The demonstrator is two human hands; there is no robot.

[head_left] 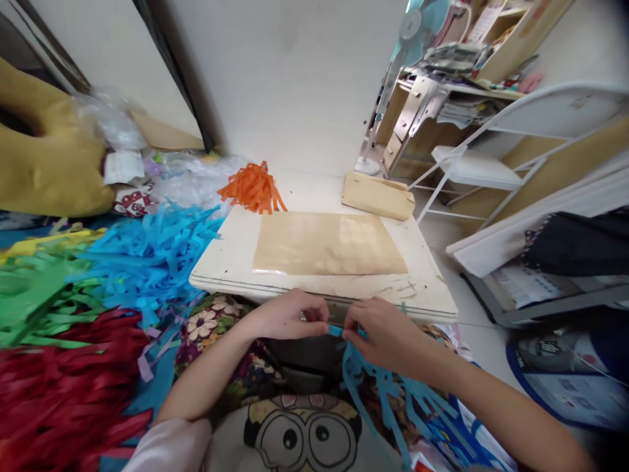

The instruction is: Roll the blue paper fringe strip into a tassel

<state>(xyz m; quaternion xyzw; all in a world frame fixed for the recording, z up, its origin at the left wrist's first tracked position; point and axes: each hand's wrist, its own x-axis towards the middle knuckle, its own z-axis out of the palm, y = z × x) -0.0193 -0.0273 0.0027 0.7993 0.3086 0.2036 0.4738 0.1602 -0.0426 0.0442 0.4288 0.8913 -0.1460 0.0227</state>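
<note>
In the head view, both hands are seen close together just in front of the near edge of a low white table [230, 262]. The left hand [287, 318] is curled, its fingertips pressed together on the end of a blue paper strip [335, 330]. The right hand [381, 331] is likewise closed, the same strip being pinched between thumb and fingers just beside the left fingertips. From under the right hand a bundle of blue paper fringe [388, 393] is seen hanging down over the lap, towards the right forearm.

Directly beyond the hands, a tan sheet [327, 244] lies flat on the table. Farther beyond, an orange fringe bundle [253, 187] rests at the far left corner and a tan block [377, 195] at the far right corner.

To the left of the left hand, well apart, heaps of cut paper are spread out: a blue pile [147, 252] nearest the table, a green pile [39, 295] farther left, and a red pile [63, 387] beside the left forearm. Beneath the forearms a flowered cloth [211, 324] and a garment with cartoon eyes [295, 432] are visible. To the right of the right hand, well apart, a white folding chair [474, 167] stands.
</note>
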